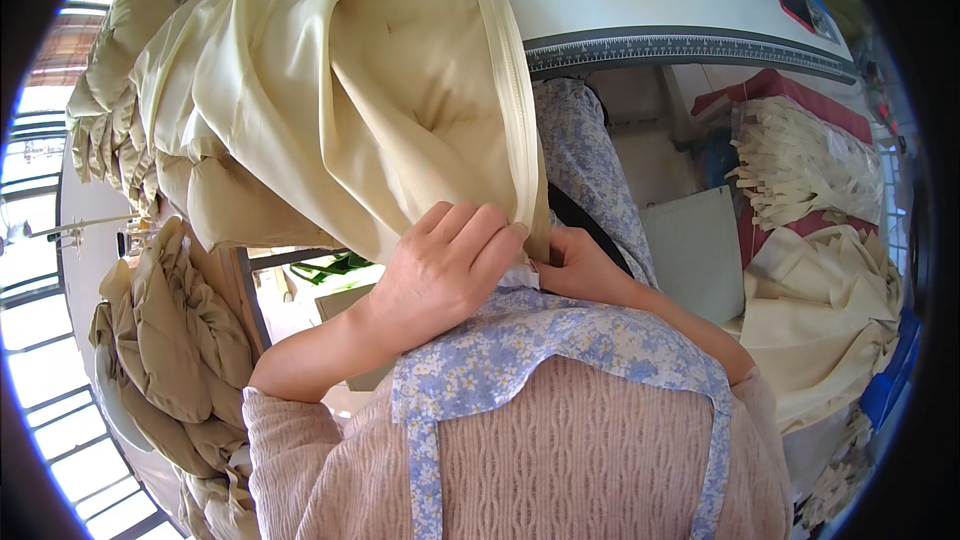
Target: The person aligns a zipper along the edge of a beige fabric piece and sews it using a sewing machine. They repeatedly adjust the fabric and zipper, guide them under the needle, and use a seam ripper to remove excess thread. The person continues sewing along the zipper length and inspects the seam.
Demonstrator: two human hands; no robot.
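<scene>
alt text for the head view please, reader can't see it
Left hand and right hand hold cream fabric at the near end of its zipper. Beyond is a white table with a ruler along its edge; puffy tan garments lie at left.

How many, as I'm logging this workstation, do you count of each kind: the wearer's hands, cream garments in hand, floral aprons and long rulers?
Hands: 2 (left hand, right hand)
Cream garment in hand: 1
Floral apron: 1
Long ruler: 1
Total: 5
</scene>
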